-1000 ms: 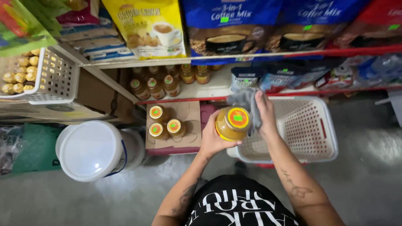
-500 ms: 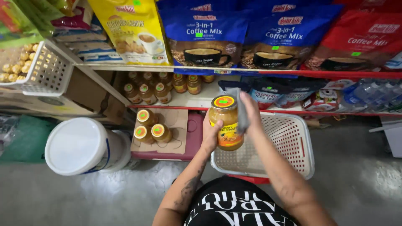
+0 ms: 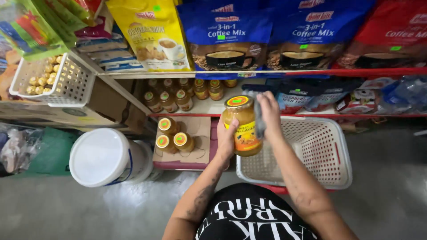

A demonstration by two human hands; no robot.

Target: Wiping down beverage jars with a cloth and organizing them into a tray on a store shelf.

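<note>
Shop shelves (image 3: 267, 73) fill the far side of the view, with big coffee-mix bags (image 3: 229, 38) in blue, yellow and red standing on the upper one and a row of small jars (image 3: 178, 95) on the lower one, beside more packets at the right. Grey floor (image 3: 66, 209) runs along the near side. At the middle, the left hand (image 3: 226, 138) is wrapped around the left side of a jar (image 3: 241, 126) with amber contents, a yellow label and a yellow-and-red lid, holding it upright just above the left rim of a white basket (image 3: 320, 155). The right hand (image 3: 269, 113) is closed on a grey cloth (image 3: 259, 118) and presses it against the right side of the jar. The basket lies to the right of the jar, near the lower shelf. Left of the jar, three jars (image 3: 173, 135) of the same kind stand together on a piece of cardboard (image 3: 195, 133) that rests on a dark red stool or crate. Further left, a white bucket (image 3: 106, 155) with its lid on sits on the floor. At the far left, a white wire basket (image 3: 53, 80) hangs at shelf height with gold-wrapped sweets inside, above a cardboard box (image 3: 58, 113). The person's black shirt (image 3: 253, 218) with white lettering shows at the near edge.
</note>
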